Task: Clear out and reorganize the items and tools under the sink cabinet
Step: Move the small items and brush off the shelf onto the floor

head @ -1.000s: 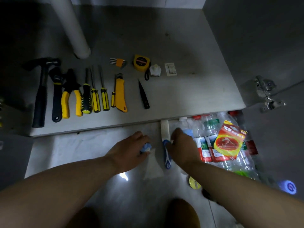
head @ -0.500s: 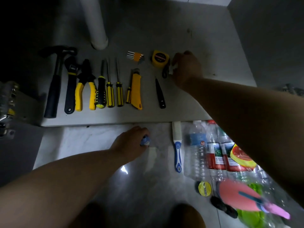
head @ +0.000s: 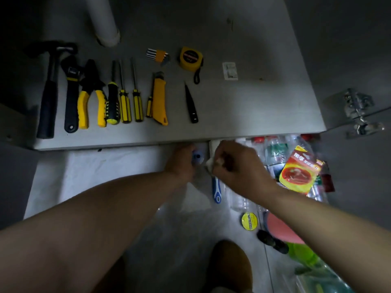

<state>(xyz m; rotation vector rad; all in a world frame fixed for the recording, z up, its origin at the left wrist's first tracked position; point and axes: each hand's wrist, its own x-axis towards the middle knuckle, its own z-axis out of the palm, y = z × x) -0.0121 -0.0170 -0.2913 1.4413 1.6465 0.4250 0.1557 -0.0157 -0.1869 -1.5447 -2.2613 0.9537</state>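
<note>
Head view looks down at the cabinet floor [head: 243, 106], where tools lie in a row. Taking the yellow tape measure [head: 191, 58] as landmark: the hex key set [head: 157, 54] lies just to its left, a small white card [head: 230, 70] to its right, and a black pointed tool [head: 191, 104] nearer the camera. Further left of the tape measure sit the yellow utility knife [head: 159, 100], three screwdrivers [head: 124, 98], yellow-handled pliers [head: 91, 98], a wrench [head: 70, 94] and a hammer [head: 49, 89]. A white pipe [head: 104, 20] rises behind them. Well below the tape measure, past the cabinet's front edge, both hands meet over the tiled floor. The left hand [head: 182, 163] curls around a small blue object [head: 197, 157]. The right hand [head: 234, 166] has its fingers pinched closed on a small white object [head: 211, 163], touching or nearly touching the blue one. A blue-handled brush [head: 216, 190] lies beneath the right hand. Plastic bottles [head: 275, 149], a red-and-yellow packet [head: 300, 170] and a yellow tape roll [head: 249, 220] lie to the right.
</note>
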